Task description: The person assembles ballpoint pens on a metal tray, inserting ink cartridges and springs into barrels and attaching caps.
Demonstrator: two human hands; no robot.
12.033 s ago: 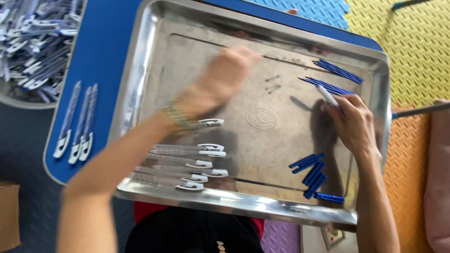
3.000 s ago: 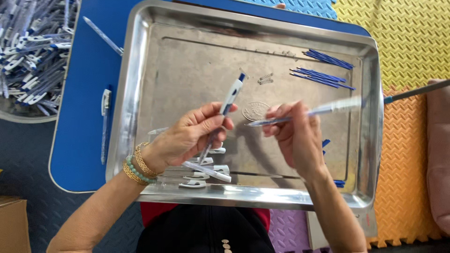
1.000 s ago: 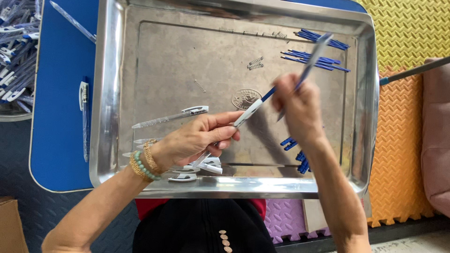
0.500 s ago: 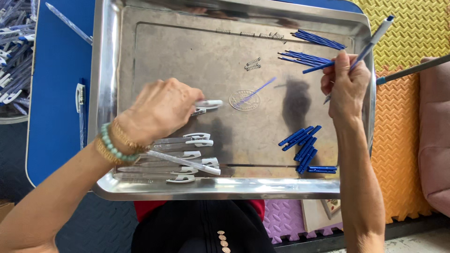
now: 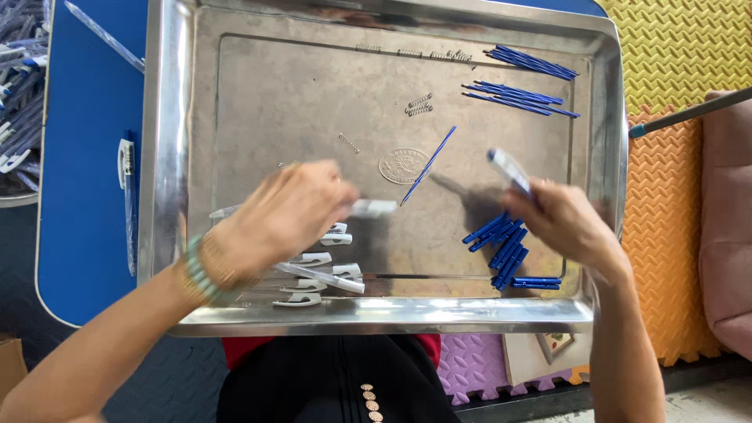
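A large steel tray [image 5: 168,157] lies on a blue table. My left hand [image 5: 286,215], blurred with motion, holds a clear pen barrel with a white clip [image 5: 374,207] just above a row of similar barrels [image 5: 325,270] at the tray's front left. My right hand [image 5: 564,219] grips a clear pen part with a blue end [image 5: 507,168], tilted up to the left, above a heap of small blue caps [image 5: 505,247]. A thin blue refill [image 5: 428,164] lies loose in the tray's middle.
Blue refills [image 5: 521,94] lie in bunches at the tray's far right. Small springs [image 5: 419,103] are scattered at the back. A bin of whole pens [image 5: 19,94] stands at the left, and one pen [image 5: 125,168] lies on the table. Foam mats cover the floor at right.
My left hand has moved right and nearer, carrying a barrel over the row. My right hand has dropped from the tray's far right edge down over the blue caps. The refill stays put.
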